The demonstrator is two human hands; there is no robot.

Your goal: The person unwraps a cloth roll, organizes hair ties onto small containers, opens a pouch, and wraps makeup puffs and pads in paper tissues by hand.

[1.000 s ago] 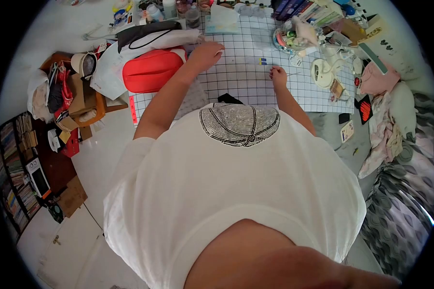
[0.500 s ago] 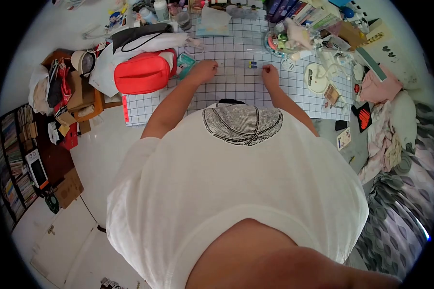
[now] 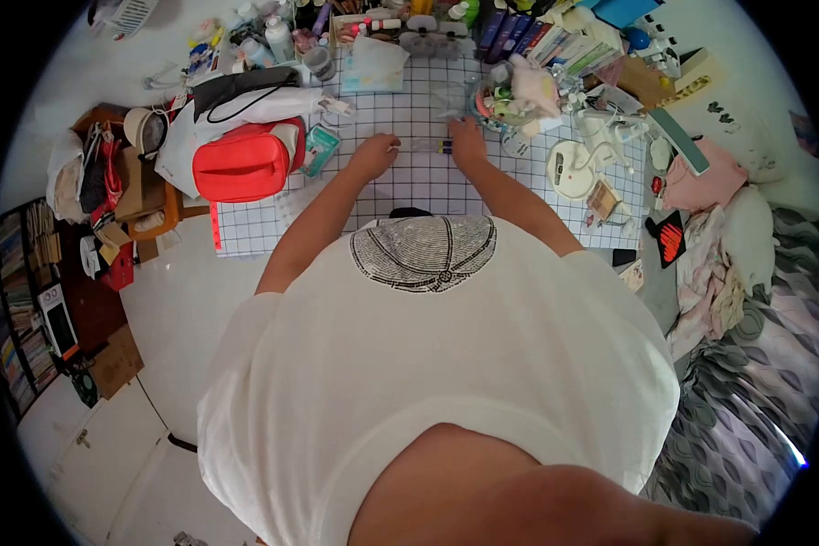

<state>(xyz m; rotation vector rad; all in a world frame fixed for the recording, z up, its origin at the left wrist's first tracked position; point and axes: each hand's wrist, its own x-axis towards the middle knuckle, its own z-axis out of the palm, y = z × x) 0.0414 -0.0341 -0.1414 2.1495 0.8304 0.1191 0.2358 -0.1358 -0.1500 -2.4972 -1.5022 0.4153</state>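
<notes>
One blue-yellow item [image 3: 445, 146], illegibly small, lies between left hand [image 3: 375, 155] and right hand [image 3: 467, 144], finger states unclear.

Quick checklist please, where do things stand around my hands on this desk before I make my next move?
1. Right hand close to the small blue-and-yellow item: ok, right beside it.
2. Right hand's grip on that item: cannot tell, too small to see.
3. Left hand against the item's coloured part: not ok, there is a gap.
4. Left hand holding something: cannot tell at this size.
5. Left hand apart from the red bag: ok, the teal packet lies between them.
6. Both hands over the grid-patterned cover: ok.
</notes>
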